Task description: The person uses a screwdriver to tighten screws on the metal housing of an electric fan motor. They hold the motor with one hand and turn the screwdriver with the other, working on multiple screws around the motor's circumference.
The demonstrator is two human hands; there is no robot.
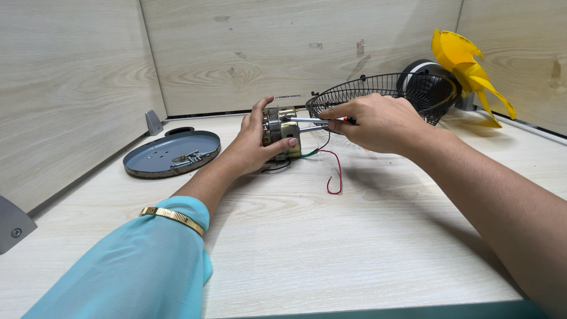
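**Fan motor held on the bench, screwdriver at its side**

The left hand [253, 147] is wrapped around a small fan motor [281, 133], thumb in front and fingers over the top, holding it on the pale wooden table [331, 248] near the back wall. The right hand [378, 121] is clenched around a screwdriver [313, 120] with an orange and black handle; its metal shaft lies level and meets the motor's right side. Red, green and black wires [334, 171] trail from the motor onto the table.

Left of the motor lies a round grey plate [155, 155] with loose screws [188, 157] in it. Behind the right hand sits a black wire fan guard [378, 90], and beside it a yellow fan blade [469, 74]. A narrow white label strip [287, 96] runs along the foot of the back wall, just above the motor.
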